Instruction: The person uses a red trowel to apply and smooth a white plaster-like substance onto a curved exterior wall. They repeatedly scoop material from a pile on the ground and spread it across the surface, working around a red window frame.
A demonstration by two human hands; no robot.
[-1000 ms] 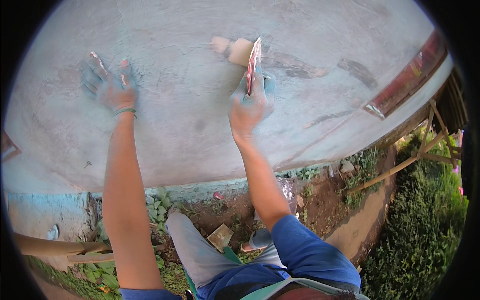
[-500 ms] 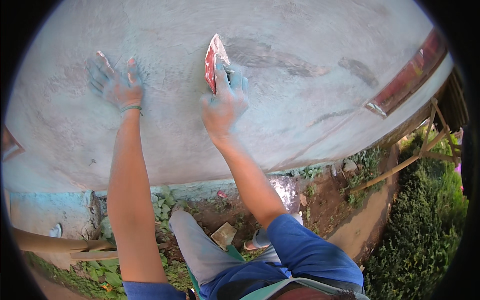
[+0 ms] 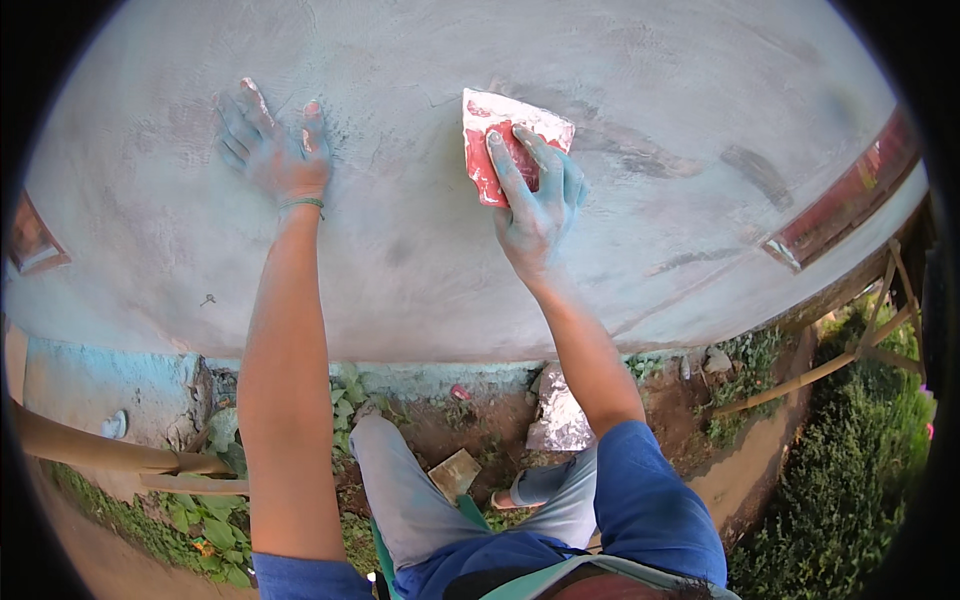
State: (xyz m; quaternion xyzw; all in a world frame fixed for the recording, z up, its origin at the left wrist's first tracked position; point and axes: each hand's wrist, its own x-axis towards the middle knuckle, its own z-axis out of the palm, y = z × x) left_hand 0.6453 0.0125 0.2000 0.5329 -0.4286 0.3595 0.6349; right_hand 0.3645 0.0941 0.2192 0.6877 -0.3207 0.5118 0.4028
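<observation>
My left hand (image 3: 272,158) lies flat against the grey-blue wall (image 3: 400,290), fingers spread, with blue dust on the skin and white paste on the index finger and thumb. A thin green band circles that wrist. To its right, my right hand (image 3: 540,205) grips a red putty spreader (image 3: 515,150), a flat piece smeared with white along its far edge. Fingers press on the spreader's broad face, which is turned toward me. The thumb side is partly hidden. Just right of the spreader a dark streak (image 3: 640,150) runs across the wall.
A red-framed opening (image 3: 850,195) is at the right, and another frame (image 3: 38,240) at the far left. Wooden poles (image 3: 120,445) cross low at the left and right (image 3: 780,385). Below the wall are plants, soil, a silvery sheet (image 3: 560,415) and a small board (image 3: 455,473).
My right hand has moved right along the wall and turned the spreader from nearly edge-on to showing its broad red face. My left hand stays flat on the wall; the view has shifted slightly.
</observation>
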